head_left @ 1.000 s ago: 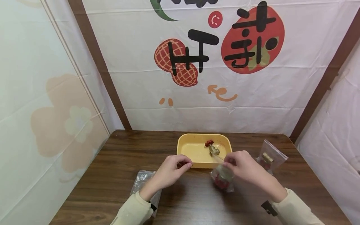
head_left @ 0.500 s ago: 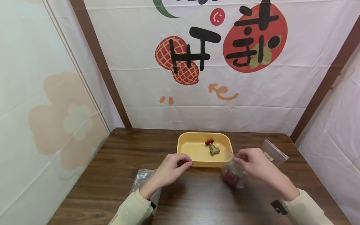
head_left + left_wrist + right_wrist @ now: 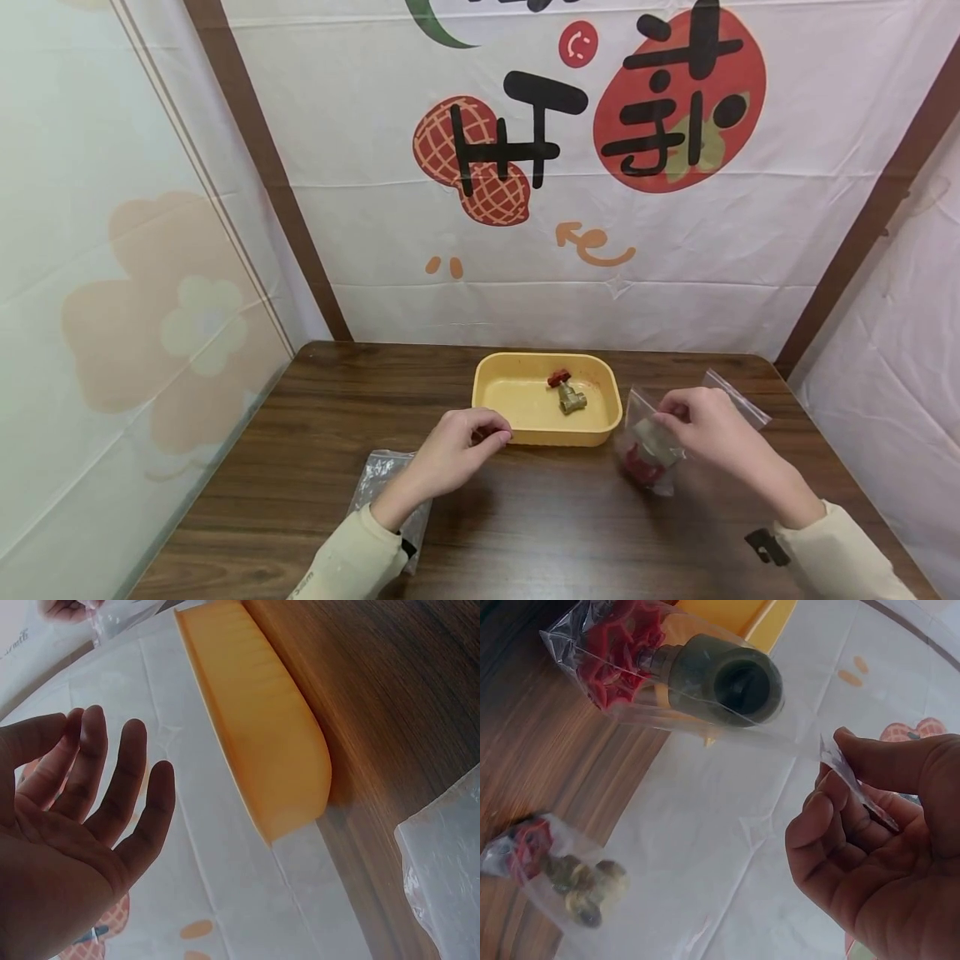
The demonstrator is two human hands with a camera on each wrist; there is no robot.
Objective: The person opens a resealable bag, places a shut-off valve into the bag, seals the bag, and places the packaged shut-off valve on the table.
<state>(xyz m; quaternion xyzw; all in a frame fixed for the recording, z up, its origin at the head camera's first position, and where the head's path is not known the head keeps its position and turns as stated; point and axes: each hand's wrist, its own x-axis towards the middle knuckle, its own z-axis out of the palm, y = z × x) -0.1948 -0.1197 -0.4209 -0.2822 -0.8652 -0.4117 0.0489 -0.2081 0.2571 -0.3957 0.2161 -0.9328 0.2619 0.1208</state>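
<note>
My right hand (image 3: pixel 708 425) pinches the top edge of a clear zip bag (image 3: pixel 636 407) between thumb and fingers. Inside the bag, in the right wrist view, a green valve (image 3: pixel 697 675) shows its round open end, with a red handwheel (image 3: pixel 619 656) at the bag's bottom. The bag hangs just right of the yellow tray (image 3: pixel 555 438). My left hand (image 3: pixel 459 454) hovers by the tray's front left corner, fingers loosely bent, thumb near the index fingertip, nothing between them. A brass valve (image 3: pixel 572 402) with a red handwheel lies in the tray.
A second zip bag (image 3: pixel 738 395) stands behind my right hand, largely hidden in the head view; a brass valve (image 3: pixel 585 889) shows inside it. A flat clear bag (image 3: pixel 375 471) lies under my left forearm on the wooden table (image 3: pixel 547 533). A printed cloth (image 3: pixel 360 225) hangs behind.
My right hand has moved right with the bagged valve, from in front of the tray to beside its right end. The left hand has stayed nearly still.
</note>
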